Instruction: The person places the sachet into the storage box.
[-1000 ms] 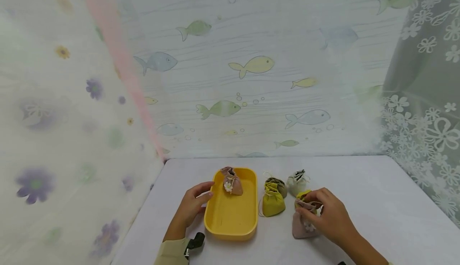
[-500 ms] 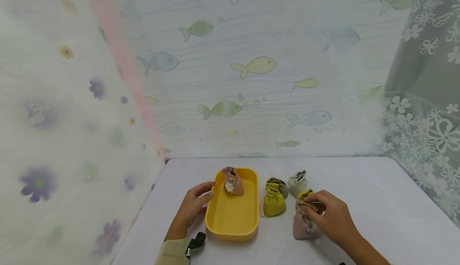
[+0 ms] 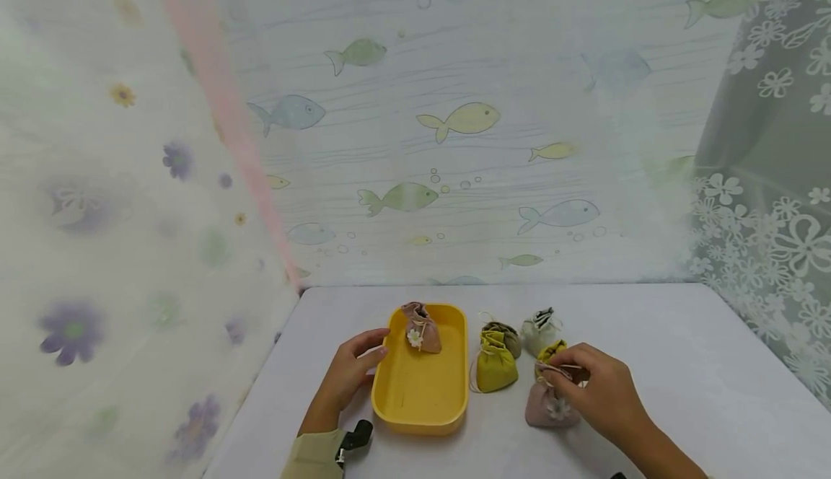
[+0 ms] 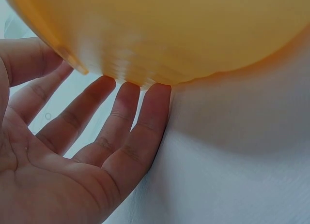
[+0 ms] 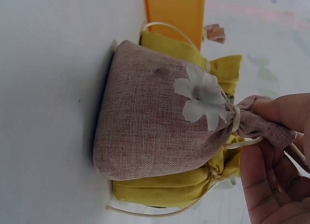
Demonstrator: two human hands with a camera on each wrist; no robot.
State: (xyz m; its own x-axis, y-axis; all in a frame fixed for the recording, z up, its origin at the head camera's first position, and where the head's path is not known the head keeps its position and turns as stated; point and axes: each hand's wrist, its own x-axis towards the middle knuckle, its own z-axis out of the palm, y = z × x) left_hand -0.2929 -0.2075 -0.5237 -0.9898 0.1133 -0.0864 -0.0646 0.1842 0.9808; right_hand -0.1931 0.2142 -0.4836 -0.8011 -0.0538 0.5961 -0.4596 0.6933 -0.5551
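My right hand (image 3: 600, 389) pinches the gathered neck of a mauve drawstring pouch (image 5: 155, 112) with a white flower on its front. The pouch hangs upright close to the table, in front of a yellow pouch (image 5: 164, 187) that it partly hides. My left hand (image 3: 353, 363) touches the left side of a yellow plastic tray (image 3: 418, 400); in the left wrist view its fingertips (image 4: 157, 91) rest against the tray wall, with the thumb by the rim. Inside the tray, toward the back, lies another mauve pouch (image 3: 425, 335) with a white flower.
Between the tray and my right hand stand a yellow-green pouch (image 3: 496, 371) and an olive pouch (image 3: 509, 335). A pale grey-green pouch (image 3: 537, 331) is farther back. The white table (image 3: 675, 363) ends at a fish-print curtain (image 3: 480, 198).
The mauve pouch in my right hand has swung slightly left and risen a little. My left hand stays at the tray; the whole head view has shifted slightly.
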